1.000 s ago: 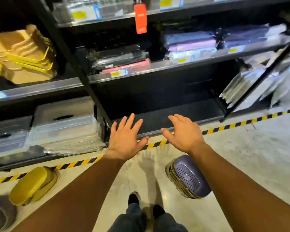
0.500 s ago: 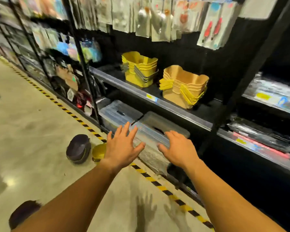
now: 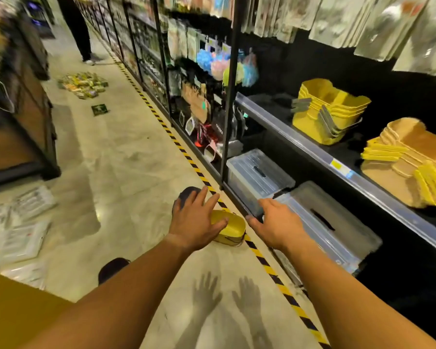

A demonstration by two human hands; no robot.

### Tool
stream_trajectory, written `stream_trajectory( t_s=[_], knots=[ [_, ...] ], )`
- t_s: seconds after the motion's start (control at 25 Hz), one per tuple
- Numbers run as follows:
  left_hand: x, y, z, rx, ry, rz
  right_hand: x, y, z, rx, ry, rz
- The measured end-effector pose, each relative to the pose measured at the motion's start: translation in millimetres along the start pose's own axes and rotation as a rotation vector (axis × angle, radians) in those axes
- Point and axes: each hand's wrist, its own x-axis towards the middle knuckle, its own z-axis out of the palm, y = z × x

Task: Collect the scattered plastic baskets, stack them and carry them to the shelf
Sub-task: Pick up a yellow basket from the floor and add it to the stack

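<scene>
A yellow basket lies upside down on the floor beside the striped tape. Behind it, a dark purple basket shows partly past my fingers. Another dark basket peeks out behind my left forearm. My left hand hovers with fingers spread in front of the two baskets, holding nothing. My right hand is spread open in front of the lowest shelf, also empty. Stacks of yellow baskets and tan baskets stand on the shelf at right.
Clear lidded storage boxes fill the bottom shelf. Flat white packets lie on the floor at left, small packets farther down the aisle. A person's legs stand at the far end. A dark wooden rack lines the left.
My view has swung left along the aisle, away from the lower shelf. Both hands stay spread and empty. The yellow and dark baskets now lie right under my left hand.
</scene>
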Motion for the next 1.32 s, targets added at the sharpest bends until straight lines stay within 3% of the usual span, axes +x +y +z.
stream_trajectory(
  t_s=[0.36, 0.64, 0.88, 1.12, 1.32],
  knots=[
    [116, -63, 66, -0.042, -0.172, -0.029, 121, 13, 50, -0.005, -0.054, 0.108],
    [254, -106, 167, -0.127, -0.292, -0.090, 253, 66, 147, 0.086, -0.267, 0.264],
    [376, -156, 370, -0.194, -0.396, -0.004, 391, 130, 323, 0.153, -0.173, 0.311],
    [456, -210, 590, -0.111, -0.544, -0.017, 462, 188, 554, 0.216, -0.215, 0.374],
    [486, -254, 696, -0.010, -0.636, -0.068, 458, 220, 679, 0.087, -0.431, 0.424]
  ],
)
